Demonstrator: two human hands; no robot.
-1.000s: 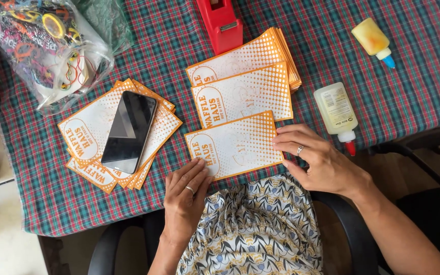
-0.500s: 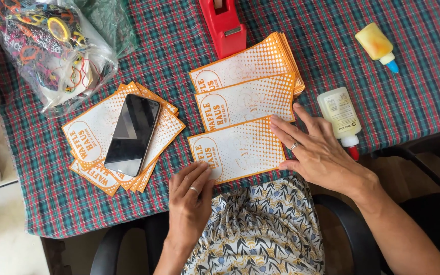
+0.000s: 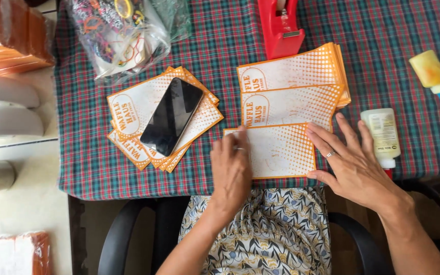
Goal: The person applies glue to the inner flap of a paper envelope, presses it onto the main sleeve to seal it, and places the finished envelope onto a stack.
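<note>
A white and orange paper card [image 3: 281,150] lies near the table's front edge. My left hand [image 3: 231,169] rests flat on its left end, covering the printed mark. At the card's right edge my right hand [image 3: 351,164] lies with fingers spread, a ring on one finger. Two more such cards [image 3: 287,87] sit just behind it, the far one on top of an orange-edged stack. Left of these, another fanned stack [image 3: 131,109] carries a black phone [image 3: 172,116].
The table wears a green and red plaid cloth [image 3: 403,30]. A red tape dispenser [image 3: 280,26] stands at the back, a clear bag of colourful bands [image 3: 112,31] at back left. A white glue bottle [image 3: 383,136] and a yellow one [image 3: 430,74] lie right.
My left hand came up from the table edge onto the card's left end. The right hand slid slightly right and spread along the card's right edge.
</note>
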